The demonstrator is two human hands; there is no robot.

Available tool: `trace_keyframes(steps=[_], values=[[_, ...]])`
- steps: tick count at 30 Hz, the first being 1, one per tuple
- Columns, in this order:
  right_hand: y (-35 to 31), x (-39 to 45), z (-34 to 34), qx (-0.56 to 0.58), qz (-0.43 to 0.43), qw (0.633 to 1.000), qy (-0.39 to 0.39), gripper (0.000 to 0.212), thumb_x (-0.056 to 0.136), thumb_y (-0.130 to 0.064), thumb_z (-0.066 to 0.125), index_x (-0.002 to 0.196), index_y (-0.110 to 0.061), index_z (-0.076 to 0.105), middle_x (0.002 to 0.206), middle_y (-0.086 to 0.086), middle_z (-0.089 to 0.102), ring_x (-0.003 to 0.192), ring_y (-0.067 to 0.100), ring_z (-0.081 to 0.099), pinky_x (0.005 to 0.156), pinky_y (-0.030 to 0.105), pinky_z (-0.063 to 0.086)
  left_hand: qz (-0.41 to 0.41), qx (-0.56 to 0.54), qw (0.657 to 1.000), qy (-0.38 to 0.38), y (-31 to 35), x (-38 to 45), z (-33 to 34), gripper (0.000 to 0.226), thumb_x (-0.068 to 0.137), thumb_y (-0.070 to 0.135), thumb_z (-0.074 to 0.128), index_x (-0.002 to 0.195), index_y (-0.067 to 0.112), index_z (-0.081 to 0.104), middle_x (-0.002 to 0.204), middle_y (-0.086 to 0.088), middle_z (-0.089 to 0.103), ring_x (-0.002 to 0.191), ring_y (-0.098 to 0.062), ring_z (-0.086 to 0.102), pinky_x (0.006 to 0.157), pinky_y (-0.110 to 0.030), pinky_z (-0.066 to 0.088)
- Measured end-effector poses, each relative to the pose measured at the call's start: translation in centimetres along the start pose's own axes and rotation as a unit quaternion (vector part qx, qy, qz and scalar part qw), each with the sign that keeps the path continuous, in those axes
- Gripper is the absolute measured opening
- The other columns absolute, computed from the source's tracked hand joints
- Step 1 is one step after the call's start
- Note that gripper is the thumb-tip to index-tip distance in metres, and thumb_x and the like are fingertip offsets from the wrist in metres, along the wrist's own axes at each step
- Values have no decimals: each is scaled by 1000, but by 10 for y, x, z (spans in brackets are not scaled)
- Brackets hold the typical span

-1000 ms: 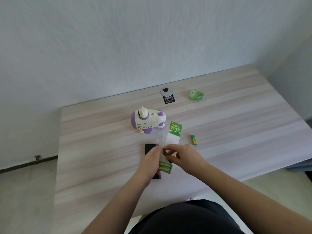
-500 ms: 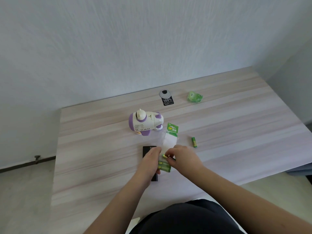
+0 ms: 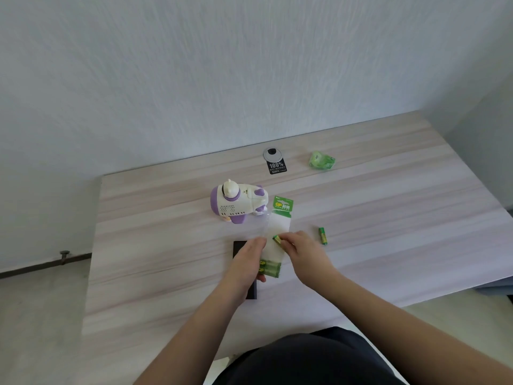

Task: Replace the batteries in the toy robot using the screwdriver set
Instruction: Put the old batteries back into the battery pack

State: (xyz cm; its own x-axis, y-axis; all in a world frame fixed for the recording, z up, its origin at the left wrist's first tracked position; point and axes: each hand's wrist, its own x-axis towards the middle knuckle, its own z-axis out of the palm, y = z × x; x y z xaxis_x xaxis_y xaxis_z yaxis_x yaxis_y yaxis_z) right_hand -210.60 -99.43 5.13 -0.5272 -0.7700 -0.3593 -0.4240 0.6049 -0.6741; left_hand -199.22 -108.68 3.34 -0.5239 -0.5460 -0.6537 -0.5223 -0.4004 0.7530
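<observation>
Pulling a battery [image 3: 277, 239] out of the pack [image 3: 273, 245], we have the right hand [image 3: 301, 250] pinching it between thumb and fingertips at the pack's open middle. Our left hand [image 3: 248, 259] grips the pack's left edge, fingers curled round it, pinning it above the black case [image 3: 241, 247], which is probably the screwdriver set, though most of it is hidden under the hand. Two more batteries [image 3: 268, 268] sit in the pack's near end.

Risks as we judge them: the plastic is thin and slack, so the pack may slide or crumple if the left grip eases, and the battery could snag on the torn film. A round cell can slip from a fingertip pinch and roll; the loose battery [image 3: 322, 235] lying to the right could get mixed with fresh ones or knocked toward the edge. The robot [image 3: 237, 202] lies on its side just beyond the pack's green header; a jerky pull may bump it.

The table [image 3: 388, 207] is pale striped wood laminate, smooth, so things roll easily. It has a grey cable grommet [image 3: 272, 154] with a black sticker [image 3: 276, 167] near the back edge, and a crumpled green wrapper [image 3: 321, 160] to the right of those. Behind is a plain white textured wall [image 3: 222, 65], with pale floor [image 3: 36, 323] at left.
</observation>
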Motion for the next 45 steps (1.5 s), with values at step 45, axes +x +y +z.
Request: trace_keyframes(steps=[45], values=[[-8, 4, -14, -133, -7, 989, -58, 20, 92, -26, 58, 107, -15, 65, 105, -1, 70, 82, 15, 59, 67, 22, 38, -11, -83, 995, -50, 3, -11, 8, 51, 102, 50, 23, 101, 30, 70, 81, -4, 70, 64, -14, 59, 53, -29, 42]])
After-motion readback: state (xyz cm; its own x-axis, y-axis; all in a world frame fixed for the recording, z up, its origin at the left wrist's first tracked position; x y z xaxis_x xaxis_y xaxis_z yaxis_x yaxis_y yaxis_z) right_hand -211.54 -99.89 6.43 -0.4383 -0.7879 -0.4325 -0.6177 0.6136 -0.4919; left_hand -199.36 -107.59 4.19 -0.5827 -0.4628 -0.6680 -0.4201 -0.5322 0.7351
